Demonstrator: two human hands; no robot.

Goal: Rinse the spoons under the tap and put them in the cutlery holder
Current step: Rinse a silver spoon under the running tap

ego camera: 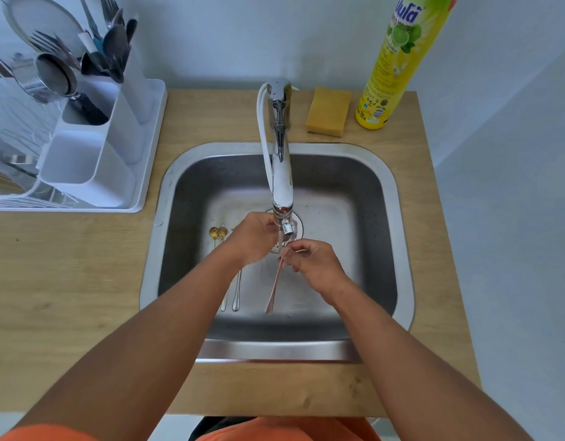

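A rose-gold spoon (274, 286) hangs handle-down under the tap (282, 173), in the thin stream of water. My right hand (313, 264) pinches the spoon near its bowl. My left hand (254, 238) curls around the bowl end from the left; the bowl itself is hidden by my fingers. On the floor of the sink (332, 214) lie two small gold spoons (218, 233) and two silver handles (236, 292), partly under my left forearm. The white cutlery holder (93, 148) stands at the back left, with cutlery in its far compartments.
A white dish rack (147, 173) holds the holder, a strainer (55, 74) and plates. A yellow sponge (329, 111) and a tall yellow dish-soap bottle (399, 62) stand behind the sink on the wooden counter (68, 265).
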